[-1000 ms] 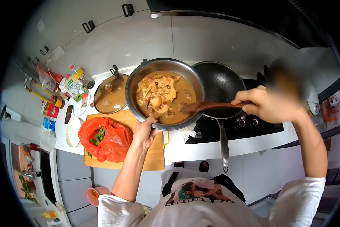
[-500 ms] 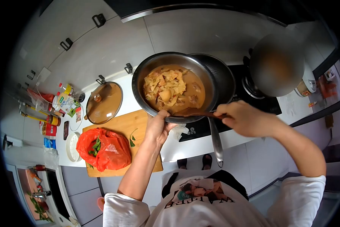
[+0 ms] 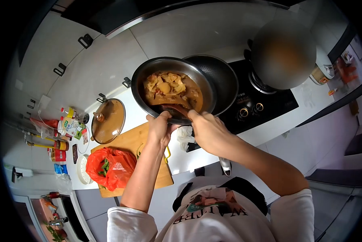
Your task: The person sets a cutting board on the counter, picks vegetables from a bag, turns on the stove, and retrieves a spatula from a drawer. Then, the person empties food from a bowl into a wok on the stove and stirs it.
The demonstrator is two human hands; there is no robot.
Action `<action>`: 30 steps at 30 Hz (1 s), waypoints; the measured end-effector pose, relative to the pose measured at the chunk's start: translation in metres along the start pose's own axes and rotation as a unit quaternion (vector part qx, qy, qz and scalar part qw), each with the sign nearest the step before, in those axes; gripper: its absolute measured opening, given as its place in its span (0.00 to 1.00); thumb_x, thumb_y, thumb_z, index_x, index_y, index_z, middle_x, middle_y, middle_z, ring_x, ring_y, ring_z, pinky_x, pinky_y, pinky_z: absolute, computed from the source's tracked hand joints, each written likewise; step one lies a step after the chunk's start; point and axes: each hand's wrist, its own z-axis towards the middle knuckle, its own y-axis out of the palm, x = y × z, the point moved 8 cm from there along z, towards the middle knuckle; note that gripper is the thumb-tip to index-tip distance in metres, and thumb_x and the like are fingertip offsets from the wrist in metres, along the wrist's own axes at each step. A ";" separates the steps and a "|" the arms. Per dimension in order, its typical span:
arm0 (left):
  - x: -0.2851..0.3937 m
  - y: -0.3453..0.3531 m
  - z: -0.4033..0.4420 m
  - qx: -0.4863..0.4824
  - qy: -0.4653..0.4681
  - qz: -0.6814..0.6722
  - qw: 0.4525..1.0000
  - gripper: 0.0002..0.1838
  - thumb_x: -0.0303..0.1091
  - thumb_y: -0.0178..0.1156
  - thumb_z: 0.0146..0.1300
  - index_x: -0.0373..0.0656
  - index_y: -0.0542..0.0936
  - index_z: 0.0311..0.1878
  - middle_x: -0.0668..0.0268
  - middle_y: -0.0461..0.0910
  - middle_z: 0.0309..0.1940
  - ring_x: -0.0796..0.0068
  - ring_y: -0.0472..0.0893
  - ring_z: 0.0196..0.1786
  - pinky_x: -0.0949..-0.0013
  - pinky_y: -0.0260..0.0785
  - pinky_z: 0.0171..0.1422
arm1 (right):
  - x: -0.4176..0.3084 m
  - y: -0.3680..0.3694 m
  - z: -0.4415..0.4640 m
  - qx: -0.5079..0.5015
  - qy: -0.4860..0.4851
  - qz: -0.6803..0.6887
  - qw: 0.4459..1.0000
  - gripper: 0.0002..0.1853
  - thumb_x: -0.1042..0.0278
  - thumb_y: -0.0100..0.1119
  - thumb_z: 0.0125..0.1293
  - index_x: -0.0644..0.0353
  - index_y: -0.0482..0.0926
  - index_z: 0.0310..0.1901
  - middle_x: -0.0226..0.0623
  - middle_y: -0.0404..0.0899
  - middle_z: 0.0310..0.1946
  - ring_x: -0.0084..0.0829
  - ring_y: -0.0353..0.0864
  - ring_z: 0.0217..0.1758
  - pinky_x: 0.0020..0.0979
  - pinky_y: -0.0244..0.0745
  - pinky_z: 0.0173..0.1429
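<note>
My left hand [image 3: 160, 128] grips the near rim of a steel bowl [image 3: 196, 74], which is tilted and held up over the counter. Inside lies a brown stew [image 3: 165, 85] with pale chunks heaped in thick sauce. My right hand [image 3: 208, 130] is closed around the handle of a dark wooden spatula [image 3: 176, 107]; its blade dips into the sauce by the near wall. Behind the bowl, a black frying pan [image 3: 226, 82] is partly hidden, its metal handle [image 3: 225, 166] pointing toward my body.
A blurred wok [image 3: 283, 52] sits over the stove [image 3: 269, 109] at right. To the left are a glass lid [image 3: 108, 123], a wooden cutting board [image 3: 159, 173], a red plastic bag [image 3: 112, 169] of greens, a white strainer [image 3: 82, 169] and a white tissue [image 3: 185, 137].
My right hand has moved left, close to my left hand, drawing the spatula along the near side of the bowl. The whole view has shifted slightly.
</note>
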 end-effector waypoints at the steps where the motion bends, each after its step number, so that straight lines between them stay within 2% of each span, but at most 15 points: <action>1: 0.000 0.003 0.001 -0.001 0.000 0.002 1.000 0.16 0.19 0.46 0.55 0.30 0.52 0.44 0.46 0.68 0.38 0.59 0.80 0.28 0.71 0.80 0.22 | 0.001 0.004 0.007 0.002 0.001 0.002 1.000 0.20 0.82 0.52 0.52 0.74 0.66 0.50 0.62 0.75 0.36 0.55 0.76 0.44 0.43 0.72 0.50; 3: 0.001 0.002 0.002 0.023 0.003 0.028 0.999 0.09 0.20 0.45 0.55 0.26 0.62 0.39 0.49 0.72 0.33 0.59 0.80 0.27 0.69 0.81 0.24 | 0.001 0.000 0.022 0.085 -0.013 -0.026 0.996 0.13 0.80 0.46 0.56 0.70 0.68 0.45 0.60 0.76 0.33 0.57 0.77 0.40 0.47 0.71 0.47; 4: 0.002 0.001 0.003 0.036 0.005 0.041 0.999 0.08 0.20 0.44 0.55 0.24 0.67 0.36 0.51 0.73 0.30 0.59 0.80 0.27 0.68 0.81 0.26 | 0.001 0.000 0.029 0.086 -0.014 -0.024 0.996 0.13 0.80 0.46 0.56 0.70 0.68 0.45 0.60 0.76 0.33 0.57 0.77 0.40 0.47 0.71 0.47; 6: -0.002 -0.003 0.012 0.043 0.002 0.026 0.999 0.07 0.20 0.45 0.55 0.23 0.67 0.34 0.51 0.73 0.29 0.58 0.79 0.26 0.67 0.81 0.25 | 0.005 -0.005 0.042 0.096 0.010 -0.007 0.995 0.16 0.80 0.47 0.54 0.70 0.68 0.47 0.63 0.75 0.36 0.58 0.76 0.44 0.47 0.71 0.50; 9: -0.001 -0.004 0.018 0.058 -0.027 0.028 0.998 0.07 0.20 0.45 0.55 0.23 0.67 0.33 0.51 0.73 0.29 0.56 0.79 0.26 0.66 0.81 0.26 | 0.015 -0.015 0.053 0.110 0.052 0.021 0.992 0.13 0.76 0.47 0.58 0.68 0.70 0.46 0.61 0.75 0.38 0.56 0.75 0.46 0.45 0.70 0.52; 11: 0.003 0.014 0.018 -0.027 -0.064 -0.032 0.997 0.12 0.18 0.43 0.56 0.17 0.58 0.40 0.39 0.69 0.37 0.45 0.79 0.30 0.58 0.82 0.29 | 0.024 -0.023 0.054 0.107 0.075 0.043 0.990 0.13 0.71 0.45 0.61 0.65 0.73 0.46 0.59 0.76 0.40 0.53 0.75 0.48 0.43 0.69 0.54; 12: 0.005 0.014 0.021 -0.026 -0.064 -0.033 0.997 0.12 0.18 0.43 0.56 0.17 0.58 0.40 0.39 0.69 0.37 0.45 0.79 0.30 0.58 0.82 0.29 | 0.029 -0.025 0.056 0.102 0.072 0.050 0.991 0.14 0.71 0.45 0.61 0.66 0.72 0.48 0.59 0.75 0.41 0.52 0.75 0.49 0.41 0.69 0.54; 14: 0.011 0.014 0.026 -0.028 -0.054 0.007 0.998 0.11 0.17 0.42 0.56 0.12 0.61 0.37 0.35 0.69 0.38 0.38 0.79 0.31 0.55 0.82 0.30 | 0.036 -0.026 0.056 0.103 0.072 0.062 0.990 0.15 0.71 0.45 0.62 0.67 0.72 0.48 0.58 0.75 0.41 0.51 0.75 0.50 0.40 0.69 0.54; 19: 0.021 0.019 0.039 -0.044 -0.048 0.043 0.997 0.15 0.18 0.42 0.55 0.10 0.59 0.41 0.34 0.70 0.37 0.39 0.78 0.27 0.56 0.82 0.28 | 0.050 -0.028 0.059 0.119 0.067 0.096 0.986 0.14 0.73 0.46 0.63 0.68 0.72 0.48 0.57 0.76 0.42 0.49 0.75 0.50 0.38 0.68 0.54; 26: 0.036 0.015 0.055 -0.026 -0.080 0.135 0.987 0.13 0.19 0.44 0.54 0.12 0.64 0.37 0.36 0.74 0.29 0.42 0.79 0.24 0.59 0.81 0.24 | 0.067 -0.041 0.055 0.143 0.071 0.144 0.977 0.14 0.72 0.47 0.64 0.67 0.72 0.49 0.54 0.76 0.43 0.44 0.76 0.50 0.34 0.68 0.54; 27: 0.038 0.015 0.056 -0.026 -0.079 0.137 0.987 0.13 0.19 0.44 0.54 0.12 0.64 0.37 0.36 0.74 0.29 0.42 0.79 0.24 0.59 0.81 0.24 | 0.071 -0.043 0.055 0.153 0.066 0.137 0.976 0.13 0.72 0.47 0.64 0.67 0.72 0.49 0.49 0.78 0.38 0.38 0.79 0.42 0.32 0.70 0.48; 28: 0.040 0.015 0.058 -0.020 -0.069 0.151 0.986 0.12 0.18 0.45 0.54 0.13 0.65 0.36 0.37 0.74 0.28 0.43 0.78 0.23 0.59 0.80 0.23 | 0.076 -0.044 0.055 0.154 0.067 0.138 0.976 0.13 0.72 0.47 0.64 0.67 0.72 0.49 0.49 0.78 0.38 0.38 0.79 0.42 0.32 0.70 0.48; 30: 0.045 0.014 0.060 -0.007 -0.050 0.178 0.983 0.11 0.18 0.46 0.52 0.15 0.67 0.34 0.39 0.74 0.27 0.46 0.78 0.21 0.58 0.79 0.21 | 0.087 -0.041 0.056 0.123 0.080 0.206 0.968 0.13 0.71 0.47 0.62 0.67 0.73 0.47 0.56 0.75 0.44 0.48 0.74 0.52 0.37 0.67 0.56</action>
